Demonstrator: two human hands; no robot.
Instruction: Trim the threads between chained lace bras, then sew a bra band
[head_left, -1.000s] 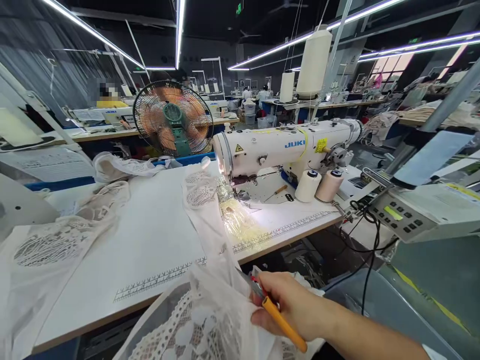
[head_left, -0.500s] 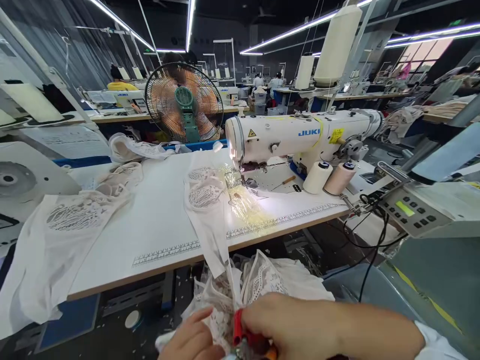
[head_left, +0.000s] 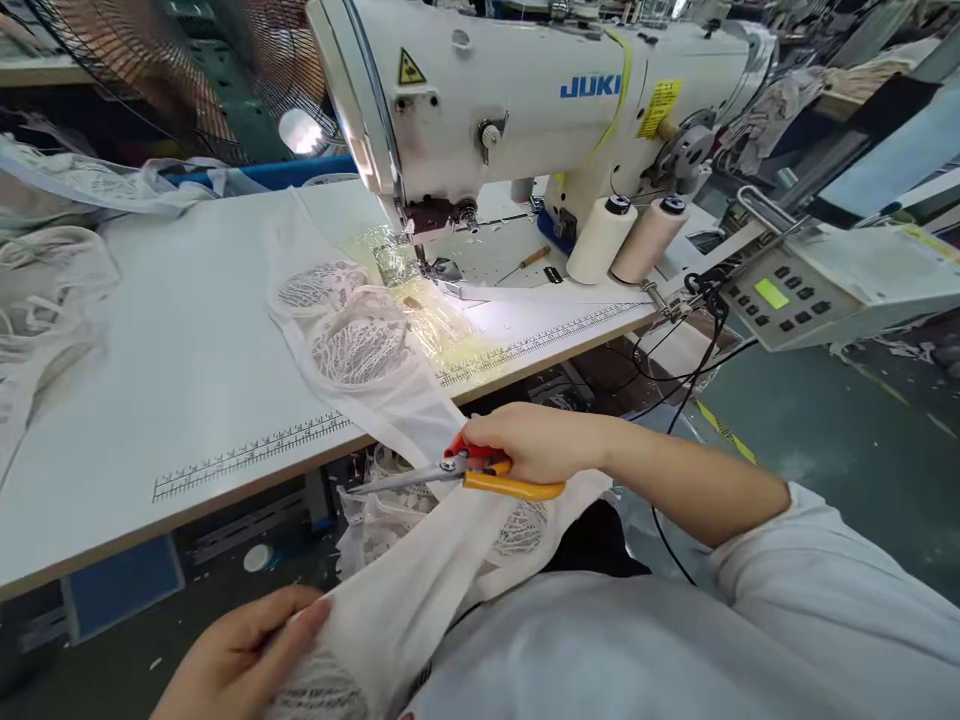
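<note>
I have the right hand (head_left: 536, 445) curled around the scissors (head_left: 420, 475), its fingers wrapped over red and orange grips that look smooth, like plastic. The grey metal blades are slim and tapered; I cannot tell whether they touch anything. My left hand (head_left: 244, 655) is closed on the white cloth (head_left: 405, 590), thumb laid over the top surface. That cloth is smooth and matt, drawn into a flat band with soft creases between the two hands, and it widens into a rounded lace cup (head_left: 519, 530) below the right wrist.

For pose, I read the right forearm coming in from the right, bare up to a pale sleeve (head_left: 825, 570), knuckles up, blades aimed left. The left hand sits lower, near the bottom edge, pointing up and to the right.

Further out, a white lace garment (head_left: 360, 345) lies on the table (head_left: 202, 340), two domed, openwork cups one behind the other, its smooth end running over the wooden edge toward the scissors. Beside it I see crinkled, yellowish clear film (head_left: 442, 325). Beyond stands the glossy white sewing machine (head_left: 480, 110), with a cream thread cone (head_left: 602, 242) and a pinkish-beige one (head_left: 649, 242) at its base.
</note>
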